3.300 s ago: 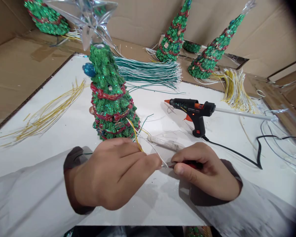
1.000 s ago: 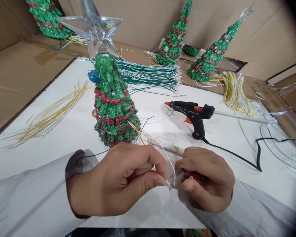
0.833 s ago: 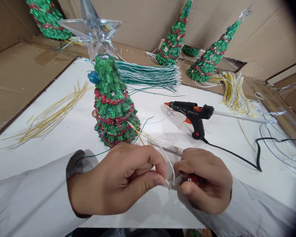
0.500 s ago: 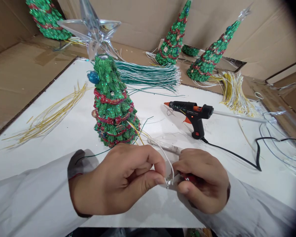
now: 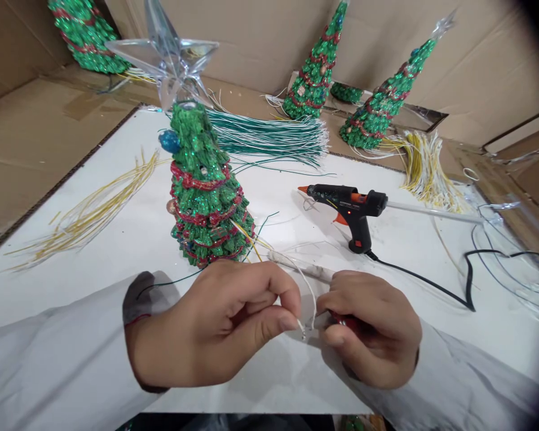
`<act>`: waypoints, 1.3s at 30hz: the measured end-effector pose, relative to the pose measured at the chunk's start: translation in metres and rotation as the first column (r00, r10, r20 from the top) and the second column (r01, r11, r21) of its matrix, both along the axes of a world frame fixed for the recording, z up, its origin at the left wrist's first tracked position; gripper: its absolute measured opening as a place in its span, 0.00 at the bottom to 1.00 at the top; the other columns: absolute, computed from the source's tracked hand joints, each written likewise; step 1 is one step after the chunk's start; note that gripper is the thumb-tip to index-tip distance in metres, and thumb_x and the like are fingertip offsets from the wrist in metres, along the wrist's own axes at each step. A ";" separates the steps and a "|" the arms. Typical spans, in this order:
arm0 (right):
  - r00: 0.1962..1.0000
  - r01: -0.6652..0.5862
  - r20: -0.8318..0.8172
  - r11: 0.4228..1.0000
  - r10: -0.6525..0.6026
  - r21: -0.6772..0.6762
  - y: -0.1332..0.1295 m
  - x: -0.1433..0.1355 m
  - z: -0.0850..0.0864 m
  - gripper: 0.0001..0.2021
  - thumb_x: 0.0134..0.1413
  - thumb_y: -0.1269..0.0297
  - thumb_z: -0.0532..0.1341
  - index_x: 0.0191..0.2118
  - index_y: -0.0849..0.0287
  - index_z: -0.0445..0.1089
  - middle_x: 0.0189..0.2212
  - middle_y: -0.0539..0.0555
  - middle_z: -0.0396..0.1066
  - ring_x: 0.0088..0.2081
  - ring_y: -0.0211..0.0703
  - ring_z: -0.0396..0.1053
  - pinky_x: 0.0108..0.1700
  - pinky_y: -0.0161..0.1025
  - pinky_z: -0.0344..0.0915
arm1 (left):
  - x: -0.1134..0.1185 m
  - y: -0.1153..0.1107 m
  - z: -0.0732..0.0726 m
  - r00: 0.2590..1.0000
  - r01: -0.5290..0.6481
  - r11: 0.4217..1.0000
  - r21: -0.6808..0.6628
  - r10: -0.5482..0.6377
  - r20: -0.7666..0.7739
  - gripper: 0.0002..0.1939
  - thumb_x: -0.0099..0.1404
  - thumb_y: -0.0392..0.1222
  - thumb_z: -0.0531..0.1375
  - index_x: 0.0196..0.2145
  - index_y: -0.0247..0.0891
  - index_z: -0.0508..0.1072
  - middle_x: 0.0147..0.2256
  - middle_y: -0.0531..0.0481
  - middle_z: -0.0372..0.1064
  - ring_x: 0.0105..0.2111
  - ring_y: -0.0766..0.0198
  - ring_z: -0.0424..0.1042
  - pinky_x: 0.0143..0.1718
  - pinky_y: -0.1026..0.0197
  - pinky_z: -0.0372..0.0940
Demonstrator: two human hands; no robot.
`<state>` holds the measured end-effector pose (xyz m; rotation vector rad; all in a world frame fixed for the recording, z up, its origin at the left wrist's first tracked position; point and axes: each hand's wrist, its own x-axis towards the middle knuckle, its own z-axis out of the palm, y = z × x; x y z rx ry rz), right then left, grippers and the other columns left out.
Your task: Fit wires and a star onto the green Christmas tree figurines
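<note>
My left hand [image 5: 233, 323] pinches the end of a thin white wire [image 5: 309, 284] between thumb and forefinger. My right hand [image 5: 371, 326] is closed around a small red-handled tool [image 5: 347, 321], mostly hidden by the fingers. The wire curves down between both hands from a green tree figure [image 5: 206, 191] with red garlands, which stands upright just behind my left hand. A clear star [image 5: 168, 54] shows at the tree's top. Yellow wires [image 5: 247, 236] also come out of its side. Behind my right hand lies a pale rod [image 5: 300, 265].
A black glue gun [image 5: 357, 206] stands right of the tree, its cord [image 5: 424, 278] trailing right. Green wires [image 5: 269, 137] lie behind, yellow-white bundles [image 5: 424, 170] [image 5: 94, 209] at either side. Further trees [image 5: 314, 72] [image 5: 388, 96] [image 5: 87, 36] stand at the back.
My right hand has shifted very slightly right, and the gap between my fingertips is a little wider. My left hand still pinches the wire; the tree and glue gun have stayed put.
</note>
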<state>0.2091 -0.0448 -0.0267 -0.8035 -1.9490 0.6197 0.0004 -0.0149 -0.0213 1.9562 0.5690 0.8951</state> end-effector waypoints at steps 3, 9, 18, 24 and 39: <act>1.000 0.016 0.000 1.000 -0.016 -0.007 0.000 0.000 0.001 0.11 0.62 0.62 0.57 0.31 0.61 0.69 0.16 0.50 0.65 0.18 0.35 0.56 0.22 0.36 0.52 | 0.000 0.001 0.003 1.000 -0.005 1.000 -0.014 0.005 -0.006 0.05 0.68 0.38 0.57 0.32 0.39 0.66 0.18 0.59 0.61 0.16 0.73 0.56 0.17 0.69 0.50; 0.998 0.004 0.060 1.000 -0.004 -0.006 0.002 0.002 0.003 0.12 0.63 0.60 0.56 0.31 0.61 0.69 0.16 0.49 0.63 0.18 0.35 0.56 0.22 0.35 0.53 | -0.001 0.000 0.004 1.000 -0.012 1.000 -0.017 0.012 -0.005 0.04 0.67 0.37 0.57 0.33 0.39 0.66 0.18 0.60 0.59 0.16 0.73 0.56 0.17 0.70 0.50; 0.998 -0.026 0.065 1.000 0.025 0.016 0.003 0.003 0.000 0.13 0.63 0.59 0.56 0.32 0.62 0.69 0.16 0.50 0.65 0.18 0.35 0.59 0.22 0.36 0.54 | -0.001 0.000 0.002 0.999 0.039 0.999 -0.030 -0.038 0.020 0.04 0.66 0.34 0.57 0.34 0.39 0.64 0.17 0.63 0.53 0.15 0.74 0.53 0.17 0.70 0.50; 0.999 -0.011 0.051 0.995 0.006 0.100 0.005 0.002 -0.002 0.10 0.63 0.60 0.56 0.34 0.60 0.68 0.15 0.48 0.64 0.16 0.36 0.57 0.21 0.37 0.51 | -0.002 -0.001 0.010 0.997 0.008 0.996 -0.091 -0.015 -0.073 0.05 0.66 0.37 0.57 0.31 0.39 0.65 0.17 0.61 0.59 0.15 0.72 0.57 0.18 0.69 0.52; 0.986 0.141 0.071 0.984 -0.149 0.109 0.000 0.001 -0.002 0.10 0.62 0.57 0.57 0.35 0.59 0.68 0.17 0.48 0.63 0.19 0.36 0.55 0.22 0.37 0.53 | -0.002 -0.001 0.013 0.995 0.001 0.972 -0.233 -0.025 -0.098 0.07 0.67 0.39 0.54 0.30 0.39 0.65 0.19 0.60 0.54 0.19 0.72 0.55 0.19 0.69 0.51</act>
